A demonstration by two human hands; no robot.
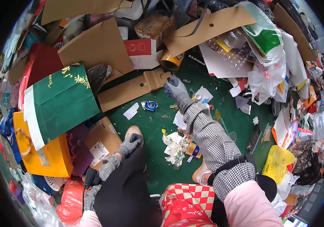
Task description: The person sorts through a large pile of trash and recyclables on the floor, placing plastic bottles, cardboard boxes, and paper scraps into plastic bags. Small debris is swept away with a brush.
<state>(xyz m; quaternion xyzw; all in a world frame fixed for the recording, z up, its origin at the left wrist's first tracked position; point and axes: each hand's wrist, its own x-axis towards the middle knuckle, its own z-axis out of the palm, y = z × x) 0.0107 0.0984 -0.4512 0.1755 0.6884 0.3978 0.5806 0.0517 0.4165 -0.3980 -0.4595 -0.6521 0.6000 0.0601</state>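
Observation:
My right hand (pixel 177 92), in a grey glove, reaches forward over the green floor. Its fingers are apart, with the fingertips right by the end of a long brown cardboard strip (pixel 126 90). Just beyond them a yellow tin (pixel 172 60) lies on its side. On my knee rests my left hand (pixel 130 146), also gloved, its fingers curled in and nothing showing in them. Below it is a brown cardboard box (pixel 103 140) with a white label. Between my hands lie a crushed blue can (pixel 149 106) and a scrap of white paper (pixel 131 111).
A large green paper bag (pixel 61 104) leans over an orange box (pixel 37 147) at left. Cardboard sheets (pixel 95 49) and a wicker basket (pixel 154 26) are piled ahead. Plastic bags (pixel 266 75) heap up at right. Crumpled tissue (pixel 176 150) lies between my feet.

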